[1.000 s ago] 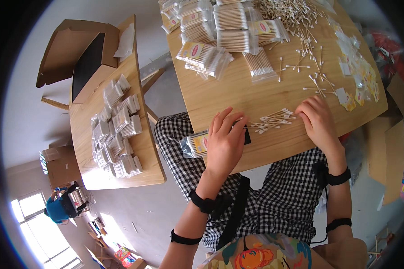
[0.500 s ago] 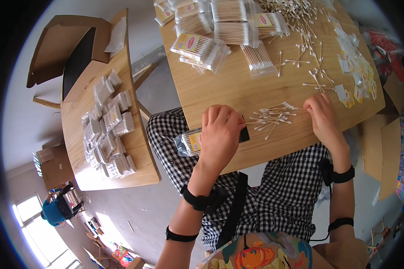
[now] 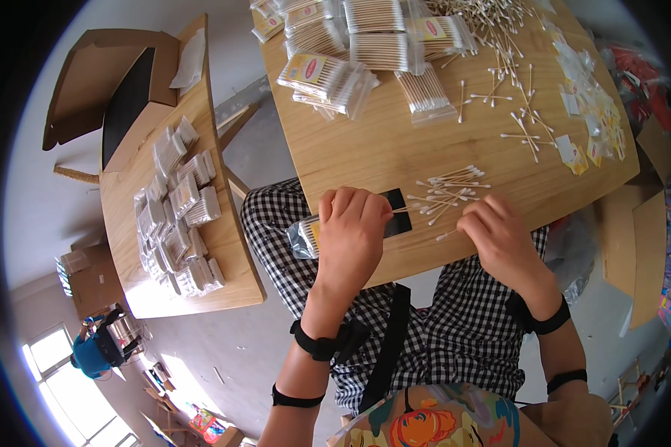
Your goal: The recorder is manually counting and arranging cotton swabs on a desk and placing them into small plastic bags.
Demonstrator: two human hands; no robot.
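I see the left hand (image 3: pixel 350 235) palm-down at the near table edge, closed over a clear plastic bag of cotton swabs (image 3: pixel 306 237); the bag's end sticks out past the hand's left side, overhanging the edge. A small black flat object (image 3: pixel 395 212) lies just right of that hand, partly under its fingers, with one swab tip poking out there.

Right hand (image 3: pixel 499 238) is also palm-down, fingers curled and drawn together. From here I can't tell if it's pinching anything; a single swab lies touching or just off its fingertips on the left. A loose cluster of cotton swabs (image 3: pixel 447 192) sits between the two hands, just beyond the fingertips.

Further out from both hands: a stack of filled swab packets (image 3: pixel 365 37), scattered swabs (image 3: pixel 514 112), and small flat empty bags (image 3: pixel 589 104) beyond the right hand. All on the wooden table (image 3: pixel 365 141). Well left of the left hand, a second table (image 3: pixel 127 194) holds more packets.
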